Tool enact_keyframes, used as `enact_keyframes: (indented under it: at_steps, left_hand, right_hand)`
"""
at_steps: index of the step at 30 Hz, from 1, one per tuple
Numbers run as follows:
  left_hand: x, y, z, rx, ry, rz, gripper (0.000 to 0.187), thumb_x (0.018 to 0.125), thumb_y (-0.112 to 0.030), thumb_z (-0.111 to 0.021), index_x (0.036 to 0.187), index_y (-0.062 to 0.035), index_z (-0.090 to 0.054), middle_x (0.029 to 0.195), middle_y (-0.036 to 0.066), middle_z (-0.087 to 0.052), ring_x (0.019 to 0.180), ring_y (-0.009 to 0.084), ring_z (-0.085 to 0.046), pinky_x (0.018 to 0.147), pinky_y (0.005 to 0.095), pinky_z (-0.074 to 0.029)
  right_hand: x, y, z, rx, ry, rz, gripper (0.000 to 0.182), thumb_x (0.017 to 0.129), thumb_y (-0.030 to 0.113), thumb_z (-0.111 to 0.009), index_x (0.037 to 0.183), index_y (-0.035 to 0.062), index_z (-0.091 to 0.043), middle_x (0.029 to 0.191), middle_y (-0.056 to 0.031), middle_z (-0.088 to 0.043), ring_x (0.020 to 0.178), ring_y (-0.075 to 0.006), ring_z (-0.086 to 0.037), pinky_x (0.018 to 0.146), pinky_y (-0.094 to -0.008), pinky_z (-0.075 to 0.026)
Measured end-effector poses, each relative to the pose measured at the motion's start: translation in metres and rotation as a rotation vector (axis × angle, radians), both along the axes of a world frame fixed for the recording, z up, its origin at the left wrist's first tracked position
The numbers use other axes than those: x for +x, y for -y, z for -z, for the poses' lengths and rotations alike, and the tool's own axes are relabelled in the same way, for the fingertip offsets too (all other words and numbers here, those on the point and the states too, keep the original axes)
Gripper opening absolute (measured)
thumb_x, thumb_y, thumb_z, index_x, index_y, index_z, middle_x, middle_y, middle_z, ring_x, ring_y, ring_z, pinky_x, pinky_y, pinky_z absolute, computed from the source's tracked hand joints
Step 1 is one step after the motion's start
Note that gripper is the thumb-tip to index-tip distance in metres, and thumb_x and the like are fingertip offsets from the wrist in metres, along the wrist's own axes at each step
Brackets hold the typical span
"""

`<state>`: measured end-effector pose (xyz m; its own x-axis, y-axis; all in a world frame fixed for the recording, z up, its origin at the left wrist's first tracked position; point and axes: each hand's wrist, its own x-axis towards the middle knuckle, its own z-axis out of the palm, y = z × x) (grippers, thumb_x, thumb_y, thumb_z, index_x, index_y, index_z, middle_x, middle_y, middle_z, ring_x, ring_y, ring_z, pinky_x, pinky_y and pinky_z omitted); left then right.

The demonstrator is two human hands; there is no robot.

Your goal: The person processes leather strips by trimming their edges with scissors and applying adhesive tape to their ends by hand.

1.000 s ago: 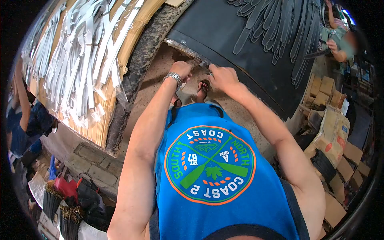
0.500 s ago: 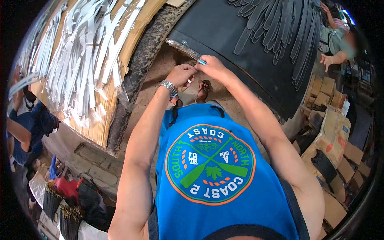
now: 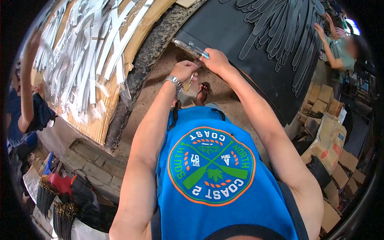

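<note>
Black sheet [image 3: 240, 36]: spread across the upper middle of the frame on a desk, its near edge toward me, so that edge is easy to reach.
Black strips [image 3: 280, 28]: fanned out at upper right on the sheet.
White strips [image 3: 88, 52]: heaped on a board at upper left, kept apart from the black ones.
Right hand [image 3: 217, 61]: upper centre, at the sheet's near edge; fingers pinched closed on a slim tool [image 3: 199, 51] with a blue tip, which angles toward the edge.
Left hand [image 3: 184, 71]: just beside the right, fingers curled on a small pale piece [image 3: 191, 81]; I judge it steadies the work.
Watch [image 3: 174, 81]: on my left wrist.
</note>
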<state>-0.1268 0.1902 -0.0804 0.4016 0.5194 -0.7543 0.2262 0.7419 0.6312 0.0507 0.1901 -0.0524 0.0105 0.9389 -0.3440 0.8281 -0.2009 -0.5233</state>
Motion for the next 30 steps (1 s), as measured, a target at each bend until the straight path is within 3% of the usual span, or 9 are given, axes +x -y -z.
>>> enact_keyframes:
  at_steps: [12, 18, 21, 30]
  left_hand:
    - [0.015, -0.012, 0.001, 0.006, -0.142, -0.134, 0.014, 0.092, -0.018, -0.058, 0.09, -0.004, -0.059, 0.074, 0.008, -0.066, 0.057, 0.0162, -0.064, 0.048, 0.0316, -0.05]
    - [0.016, -0.011, -0.002, 0.01, -0.151, -0.139, 0.013, 0.09, -0.018, -0.059, 0.089, -0.0047, -0.06, 0.071, 0.007, -0.065, 0.055, 0.0151, -0.063, 0.047, 0.0311, -0.047]
    - [0.015, -0.012, -0.004, -0.006, -0.134, -0.154, 0.012, 0.089, -0.016, -0.059, 0.089, -0.0044, -0.061, 0.069, 0.007, -0.064, 0.053, 0.015, -0.061, 0.046, 0.0305, -0.046]
    - [0.015, -0.017, -0.005, 0.001, -0.111, -0.138, 0.014, 0.089, -0.014, -0.058, 0.083, -0.002, -0.06, 0.065, 0.008, -0.062, 0.047, 0.014, -0.055, 0.043, 0.0296, -0.043]
  right_hand:
    - [-0.007, -0.019, -0.008, 0.051, 0.229, -0.045, 0.039, 0.087, 0.039, -0.064, 0.108, 0.0085, -0.051, 0.09, -0.0183, -0.069, 0.091, -0.0398, -0.065, 0.077, -0.0491, -0.049]
    - [0.012, 0.007, -0.039, -0.013, 0.237, -0.111, 0.039, 0.088, 0.039, -0.063, 0.108, 0.008, -0.049, 0.092, -0.0199, -0.068, 0.088, -0.0404, -0.065, 0.076, -0.0496, -0.049]
    - [0.02, 0.033, -0.028, 0.191, 0.262, -0.31, 0.032, 0.087, 0.032, -0.064, 0.102, 0.0064, -0.051, 0.085, -0.0187, -0.068, 0.08, -0.0388, -0.067, 0.069, -0.0491, -0.051]
    - [0.004, 0.038, -0.015, 0.283, 0.28, -0.401, 0.019, 0.089, 0.021, -0.059, 0.095, 0.0055, -0.05, 0.08, -0.0191, -0.066, 0.072, -0.0365, -0.067, 0.06, -0.0462, -0.053]
